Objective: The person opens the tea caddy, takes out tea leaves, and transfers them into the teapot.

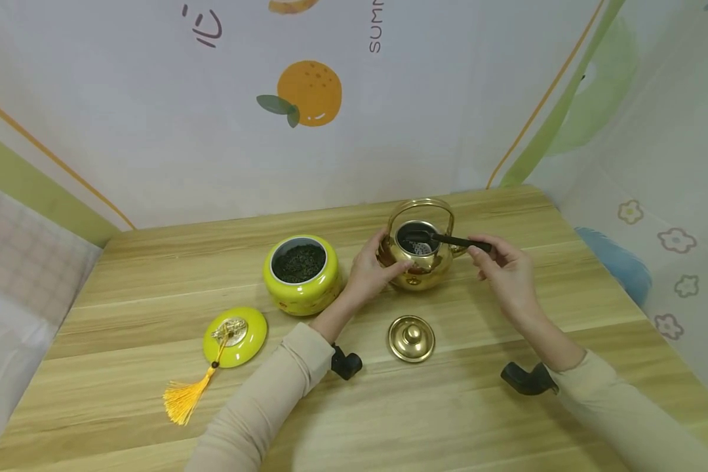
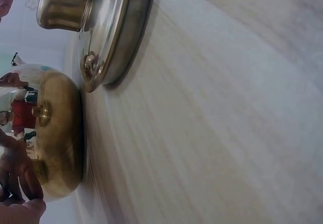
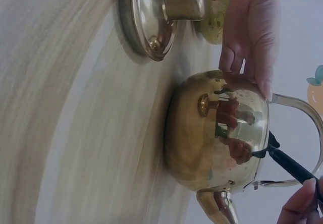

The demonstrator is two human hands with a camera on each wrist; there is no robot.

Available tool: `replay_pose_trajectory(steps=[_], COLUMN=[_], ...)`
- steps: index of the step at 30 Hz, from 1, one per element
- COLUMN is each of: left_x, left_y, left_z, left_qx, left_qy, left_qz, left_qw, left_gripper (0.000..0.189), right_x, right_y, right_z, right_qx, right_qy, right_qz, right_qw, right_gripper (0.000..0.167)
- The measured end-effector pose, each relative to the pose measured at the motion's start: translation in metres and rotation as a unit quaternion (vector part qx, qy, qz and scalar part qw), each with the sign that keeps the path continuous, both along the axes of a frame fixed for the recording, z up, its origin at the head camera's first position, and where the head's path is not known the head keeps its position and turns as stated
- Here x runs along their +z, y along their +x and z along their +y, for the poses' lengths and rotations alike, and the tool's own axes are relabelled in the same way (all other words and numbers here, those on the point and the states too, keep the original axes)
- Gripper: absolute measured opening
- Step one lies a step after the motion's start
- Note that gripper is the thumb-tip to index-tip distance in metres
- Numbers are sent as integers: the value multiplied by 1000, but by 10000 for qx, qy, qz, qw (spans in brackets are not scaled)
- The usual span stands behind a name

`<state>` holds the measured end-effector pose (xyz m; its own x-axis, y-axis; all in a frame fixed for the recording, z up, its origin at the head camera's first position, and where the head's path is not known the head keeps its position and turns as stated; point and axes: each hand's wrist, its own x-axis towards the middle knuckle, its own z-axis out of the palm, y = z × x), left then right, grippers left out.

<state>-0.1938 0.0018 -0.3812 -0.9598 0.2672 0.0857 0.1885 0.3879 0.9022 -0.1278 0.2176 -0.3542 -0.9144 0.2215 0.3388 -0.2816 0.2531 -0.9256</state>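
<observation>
A shiny gold teapot (image 1: 419,276) with an arched handle stands upright near the back of the table. My left hand (image 1: 367,270) grips its left side, thumb on the front near the rim, the fingers partly hidden behind. With my right hand (image 1: 510,275) I pinch the handle of a black tea scoop (image 1: 460,242), its head at the teapot's mouth over a perforated strainer (image 1: 419,248). To the left sits a yellow jar (image 1: 303,301) holding dark tea leaves (image 1: 299,263). In the right wrist view the scoop (image 3: 292,167) slants over the teapot's rim.
The gold teapot lid (image 1: 411,338) lies in front of the teapot. A yellow jar lid (image 1: 236,337) with an orange tassel (image 1: 185,398) lies at the left. The spout points right, towards my right hand. A patterned cloth (image 1: 389,131) hangs behind the table.
</observation>
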Motion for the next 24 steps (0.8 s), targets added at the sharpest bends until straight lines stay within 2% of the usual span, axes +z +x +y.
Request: replay_pose_trajectory(steps=[6,11,14,18,20,22,24], left_x=[0,-1,-2,-2,-2,-1,-2], left_y=[0,-1,-1,-1,-1,-1,-1], left_z=[0,0,0,0,0,0,0], left_qx=[-27,-12,-14,-27,-34,-38,-51], left_qy=[18,22,24,34,43,70,95], left_qz=[31,46,77,43,6,-21,-15], left_qw=[10000,10000,10000,10000,10000,10000,9999], left_gripper=[78,79,79,79,80,80,80], right_x=[4,7,8,8,7,4,2], right_y=[9,21,26,28,30,32,34], right_z=[7,16,24,40,49,58,67], right_qx=[231,125,-195,-539,-547,-421,-252], right_qy=[-981,-1942,-2624,-3601,-3985,-4243,-4332], right_qz=[43,283,497,770,749,556,271], right_qw=[9949,9805,9635,9282,9125,9028,9005], right_gripper=[21,12,11,14,13,10,7])
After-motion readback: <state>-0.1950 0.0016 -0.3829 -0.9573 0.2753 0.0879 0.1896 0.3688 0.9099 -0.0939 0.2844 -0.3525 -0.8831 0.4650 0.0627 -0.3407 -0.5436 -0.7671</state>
